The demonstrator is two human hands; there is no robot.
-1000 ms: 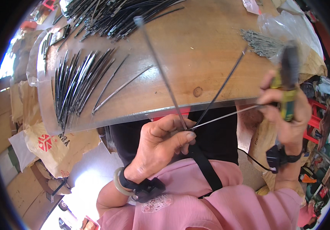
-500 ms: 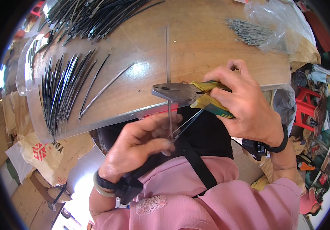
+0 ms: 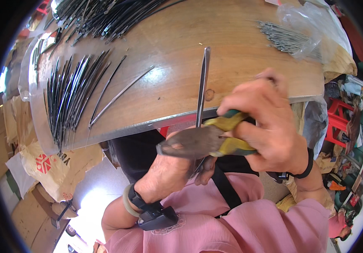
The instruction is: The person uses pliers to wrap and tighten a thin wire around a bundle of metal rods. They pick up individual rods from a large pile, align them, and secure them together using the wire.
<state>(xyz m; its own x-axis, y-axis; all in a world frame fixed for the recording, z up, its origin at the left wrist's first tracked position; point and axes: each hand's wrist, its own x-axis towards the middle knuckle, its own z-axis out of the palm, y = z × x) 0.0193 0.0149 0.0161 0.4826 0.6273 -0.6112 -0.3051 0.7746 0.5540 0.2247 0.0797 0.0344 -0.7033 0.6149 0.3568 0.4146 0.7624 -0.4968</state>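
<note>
My right hand (image 3: pixel 272 122) is wrapped round combination pliers (image 3: pixel 192 142) with yellow and green handles. Their dark jaws pass over my left hand (image 3: pixel 166 175) and appear smeared by motion. Closed low in front of my lap, my left hand grips a thin, flat metal strip (image 3: pixel 202 86). That strip points upward past the table edge, while its lower part is hidden behind the pliers and my fingers. Whether the jaws touch it, I cannot tell. On the table to the left lie a fan of dark thin strips (image 3: pixel 74 95) and a lighter single strip (image 3: pixel 122 95).
A large heap of dark strips (image 3: pixel 114 19) covers the far left of the wooden table (image 3: pixel 168 101). At the far right, a bundle of short grey wire-like pieces (image 3: pixel 284 38) lies by a clear plastic bag (image 3: pixel 312 25). A red stool (image 3: pixel 339 122) stands right of the table.
The pliers have come down and toward me, from across the strip to over my left hand. My left hand has turned and lowered, and the strip's upper end has shifted right and down.
</note>
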